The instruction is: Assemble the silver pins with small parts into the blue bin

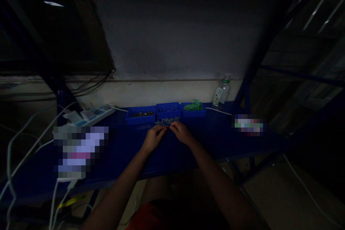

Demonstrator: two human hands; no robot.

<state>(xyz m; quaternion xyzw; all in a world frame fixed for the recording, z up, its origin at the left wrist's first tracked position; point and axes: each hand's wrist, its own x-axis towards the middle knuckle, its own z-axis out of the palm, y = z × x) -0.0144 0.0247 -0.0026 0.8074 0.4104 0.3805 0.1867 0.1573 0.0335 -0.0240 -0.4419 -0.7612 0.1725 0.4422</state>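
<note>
Just in front of the middle bin, a loose pile of thin silvery metal pieces [172, 120], like screws or pins, lies on the blue table. My left hand [153, 138] is at the pile's near left edge, its fingers pinched together. Opposite it, my right hand [182, 132] is also closed, thumb and fingers pressed together at the pile's near right side. A slim pale metal piece [168, 126] shows between the two sets of fingertips. Dim light hides its exact kind and how each hand grips it.
Behind the pile stand a blue bin of brassy small parts [141, 114], a middle blue bin [169, 107] and a bin with green plastic [194, 106]. A clear bottle [222, 93] stands at back right. A power strip [94, 115] with white cables lies left. Blurred items flank the table [215, 140].
</note>
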